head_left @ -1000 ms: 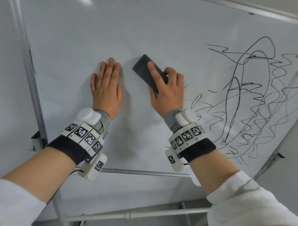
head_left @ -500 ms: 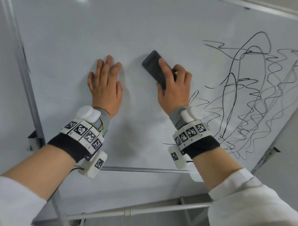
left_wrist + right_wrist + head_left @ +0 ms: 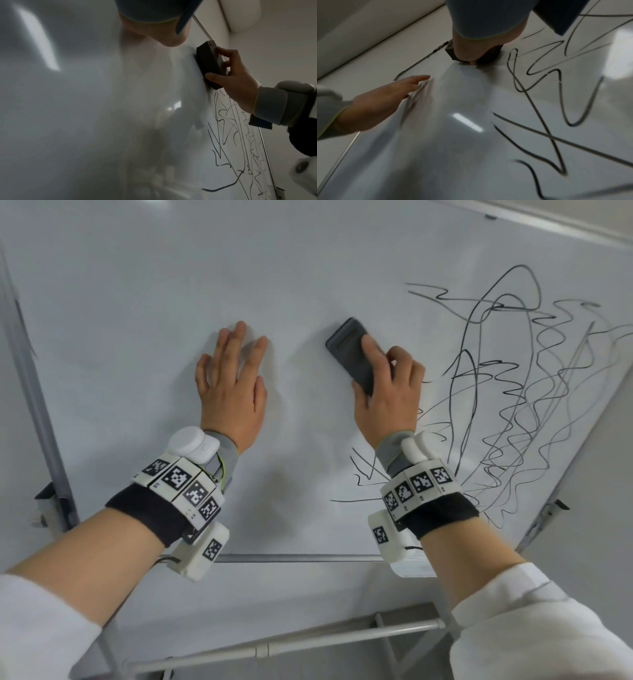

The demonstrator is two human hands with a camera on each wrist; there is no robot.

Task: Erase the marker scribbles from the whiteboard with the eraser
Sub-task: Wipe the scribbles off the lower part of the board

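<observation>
Black marker scribbles (image 3: 513, 405) cover the right part of the whiteboard (image 3: 171, 268); its left part is bare. My right hand (image 3: 387, 392) grips a dark eraser (image 3: 349, 350), fingers curled round it, its pad flat against the board just left of the scribbles, placed, I judge, to wipe into them. My left hand (image 3: 233, 381) lies spread flat on the board, probably bracing it. No containers are visible.
</observation>
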